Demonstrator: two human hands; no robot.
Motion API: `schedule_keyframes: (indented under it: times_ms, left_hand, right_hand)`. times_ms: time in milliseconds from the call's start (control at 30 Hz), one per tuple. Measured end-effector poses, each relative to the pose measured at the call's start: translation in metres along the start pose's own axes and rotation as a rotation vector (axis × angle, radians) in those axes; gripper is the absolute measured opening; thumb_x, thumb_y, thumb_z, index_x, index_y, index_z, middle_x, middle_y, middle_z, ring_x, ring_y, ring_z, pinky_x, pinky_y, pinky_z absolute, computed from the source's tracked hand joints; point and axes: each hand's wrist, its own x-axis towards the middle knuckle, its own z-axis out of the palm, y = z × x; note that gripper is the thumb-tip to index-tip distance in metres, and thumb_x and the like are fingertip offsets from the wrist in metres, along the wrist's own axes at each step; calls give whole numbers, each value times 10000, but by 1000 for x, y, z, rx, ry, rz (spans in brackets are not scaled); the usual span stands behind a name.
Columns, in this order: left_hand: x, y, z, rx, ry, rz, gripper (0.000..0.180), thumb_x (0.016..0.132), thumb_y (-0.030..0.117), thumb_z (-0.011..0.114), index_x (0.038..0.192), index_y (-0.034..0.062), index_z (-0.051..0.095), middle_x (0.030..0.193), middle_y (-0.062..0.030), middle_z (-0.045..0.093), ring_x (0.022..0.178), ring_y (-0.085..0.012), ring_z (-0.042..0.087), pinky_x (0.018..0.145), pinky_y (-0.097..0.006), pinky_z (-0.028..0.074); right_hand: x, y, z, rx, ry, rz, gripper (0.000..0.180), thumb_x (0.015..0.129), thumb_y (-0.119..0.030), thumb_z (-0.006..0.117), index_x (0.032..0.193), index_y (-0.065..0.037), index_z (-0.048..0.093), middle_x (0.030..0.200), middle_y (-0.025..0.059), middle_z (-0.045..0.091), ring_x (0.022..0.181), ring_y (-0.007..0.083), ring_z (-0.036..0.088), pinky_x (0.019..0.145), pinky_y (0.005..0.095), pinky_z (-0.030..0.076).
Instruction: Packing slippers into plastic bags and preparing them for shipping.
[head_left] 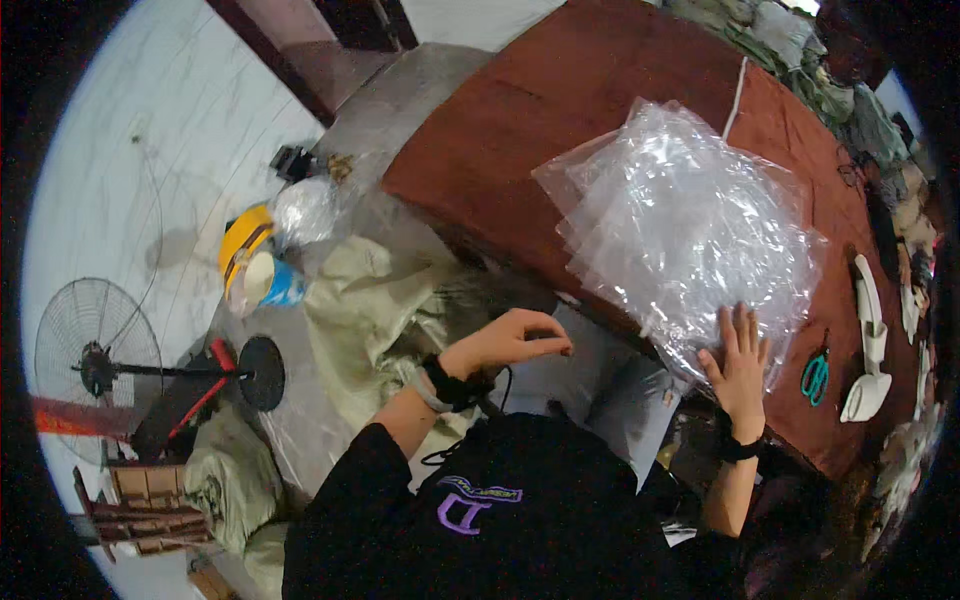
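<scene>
A loose pile of clear plastic bags [690,215] is fanned out on the brown cloth of the table [480,140]. My right hand [742,360] lies flat on the pile's near edge, fingers stretched out, the thumb to the side. Away from the table's near edge, my left hand [510,342] hangs in the air with its fingers curled toward the thumb, and nothing shows in it. Teal-handled scissors [816,378] rest on the cloth to the right of my right hand. Farther right is a white long-handled tool [868,350] with a broad end.
A standing fan [97,365] is at the left, by the white wall. Pale green woven sacks [365,310] are heaped on the floor beside me, near a yellow container [246,240] and a blue-and-white bucket [272,280]. Crumpled fabric [875,120] lines the table's far right side.
</scene>
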Motion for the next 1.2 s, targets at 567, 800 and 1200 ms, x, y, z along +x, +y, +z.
schedule_keyframes:
  times_ms: [567,800,1200]
  left_hand:
    - [-220,-540,-127,1446,36,-717,209,858,211,542,887,36,653,957,-171,682,897,-266,645,742,-437,499]
    - [-212,-537,-212,1325,531,-1032,271,919,292,488,912,84,661,726,-141,657,666,-276,637,618,-481,489]
    - [-107,-360,-190,411,478,-789,548,799,445,622,1153,26,625,1208,-154,619,1125,-296,580,907,-421,453]
  right_hand:
    - [-28,-53,-21,-8,252,11,478,958,-269,478,1399,-96,416,1503,113,304,1390,316,254,1132,505,127]
    - [-41,-81,-20,83,184,43,448,947,-147,489,1383,-69,421,1487,131,325,1382,318,272,1130,450,179]
    - [-91,-75,-16,-66,195,240,516,816,-88,646,1308,-83,489,1427,146,395,1322,366,342,1089,483,259]
